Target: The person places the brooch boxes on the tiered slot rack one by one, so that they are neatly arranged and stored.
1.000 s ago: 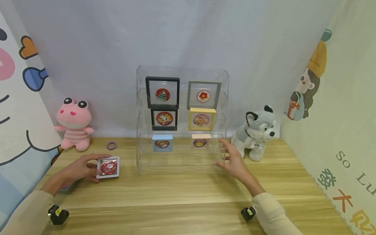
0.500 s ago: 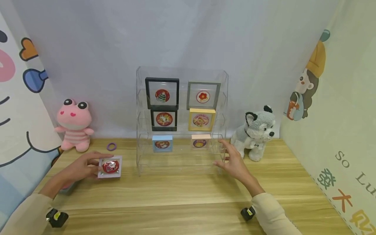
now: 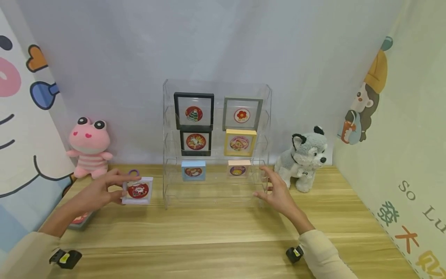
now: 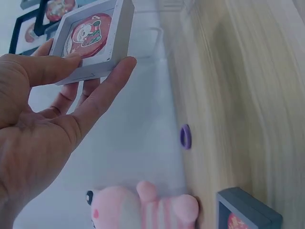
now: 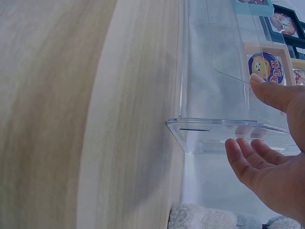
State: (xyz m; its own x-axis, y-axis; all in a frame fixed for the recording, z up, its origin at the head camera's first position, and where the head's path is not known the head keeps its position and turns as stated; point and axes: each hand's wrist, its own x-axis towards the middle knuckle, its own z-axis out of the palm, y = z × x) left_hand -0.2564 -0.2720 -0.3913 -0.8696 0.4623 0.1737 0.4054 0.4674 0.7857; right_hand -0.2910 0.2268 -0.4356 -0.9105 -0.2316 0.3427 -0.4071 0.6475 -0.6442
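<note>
My left hand [image 3: 99, 193] pinches a small pale lilac square display frame [image 3: 137, 190] with a round red Santa badge in it. In the left wrist view, thumb and fingers grip the frame [image 4: 95, 40] by its near edges, face tilted up, above the table. The right hand [image 3: 278, 193] holds the lower right side of a clear tiered display rack [image 3: 216, 190]. In the right wrist view its thumb [image 5: 269, 93] lies at the rack's front, with fingers outside the side panel. Black, grey, yellow, blue and peach frames stand in pairs on the upper tiers.
A grey frame [image 3: 81, 220] lies on the table beside the left forearm. Behind the left hand lies a purple ring [image 3: 134, 172] near a pink frog plush [image 3: 90, 147]. A husky plush [image 3: 303, 159] sits right of the rack, close to the right hand.
My left hand has carried the lilac frame right and slightly up, toward the rack, tilting it a little. More of the grey frame shows. The right hand has stayed at the rack's side.
</note>
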